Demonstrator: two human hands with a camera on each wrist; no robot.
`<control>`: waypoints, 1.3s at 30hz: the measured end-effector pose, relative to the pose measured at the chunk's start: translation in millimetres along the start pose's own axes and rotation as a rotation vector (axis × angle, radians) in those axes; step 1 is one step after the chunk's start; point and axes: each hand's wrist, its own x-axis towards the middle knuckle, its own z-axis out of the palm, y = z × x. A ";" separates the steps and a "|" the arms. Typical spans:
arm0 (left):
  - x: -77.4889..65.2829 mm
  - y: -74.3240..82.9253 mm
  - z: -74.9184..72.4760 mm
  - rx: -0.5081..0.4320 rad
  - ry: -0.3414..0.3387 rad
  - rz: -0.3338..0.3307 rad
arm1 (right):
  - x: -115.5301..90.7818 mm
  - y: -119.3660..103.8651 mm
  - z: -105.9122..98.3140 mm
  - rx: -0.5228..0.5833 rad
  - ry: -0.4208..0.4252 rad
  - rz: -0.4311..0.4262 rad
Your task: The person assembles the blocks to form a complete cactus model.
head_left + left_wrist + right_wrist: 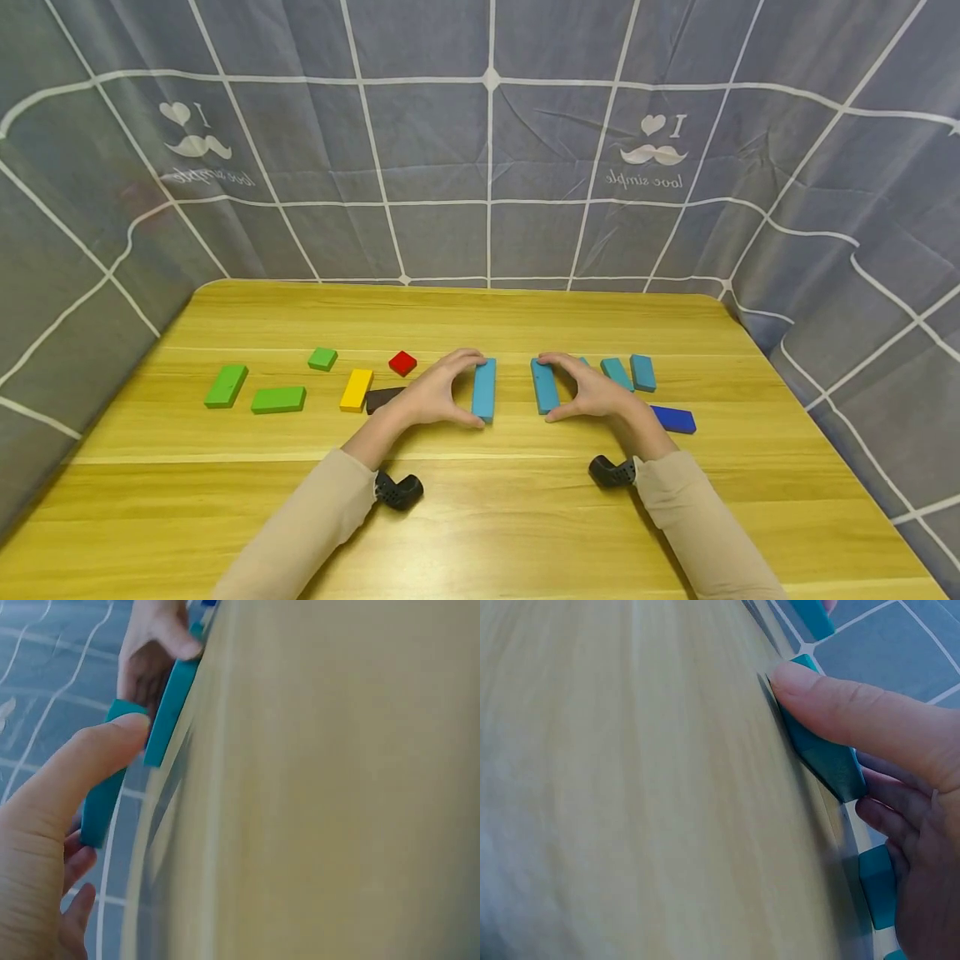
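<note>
In the head view my left hand (431, 398) pinches a long light-blue block (483, 390) by its near and far ends, thumb on the near end. My right hand (596, 393) grips a matching light-blue block (544, 387) the same way, with a gap of table between the two. The left wrist view has the thumb pressed on one end of the left block (105, 806), the other hand's block beyond it. From the right wrist, the right block (821, 754) shows close over the wooden table, the thumb against its end.
Right of my right hand lie smaller light-blue blocks (642, 372) and a dark blue block (675, 419). Leftward are a black block (382, 398), a yellow block (356, 390), a red block (402, 363) and several green blocks (278, 400). A grey curtain (420, 167) hangs behind the table (480, 517).
</note>
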 end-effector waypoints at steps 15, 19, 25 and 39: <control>-51.4 39.4 28.6 0.017 0.037 -0.060 | -0.1 -1.8 -0.8 0.028 -0.011 0.043; -62.3 46.4 35.0 0.027 0.039 -0.051 | 0.1 -3.0 -0.7 0.025 -0.013 0.040; -71.7 54.1 40.8 0.020 0.034 -0.072 | 0.1 -4.4 -1.3 0.029 -0.018 0.043; -82.0 64.3 54.4 0.041 0.012 -0.080 | 0.4 -1.5 -1.0 0.021 -0.019 0.015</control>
